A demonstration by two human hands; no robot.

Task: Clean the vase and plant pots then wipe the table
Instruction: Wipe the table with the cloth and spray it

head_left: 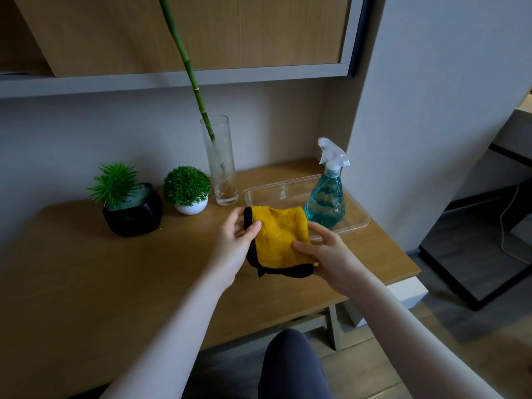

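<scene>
Both hands hold a folded yellow cloth with black edging above the wooden table. My left hand pinches its left edge; my right hand grips its lower right corner. Behind the cloth stands a tall clear glass vase with a green bamboo stem leaning left. Left of the vase sits a round green plant in a small white pot. Further left is a spiky green plant in a black pot.
A clear plastic tray lies at the back right of the table, with a spray bottle of blue-green liquid standing in it. A wooden cabinet hangs overhead. The table's right edge drops to the floor. My knee shows below.
</scene>
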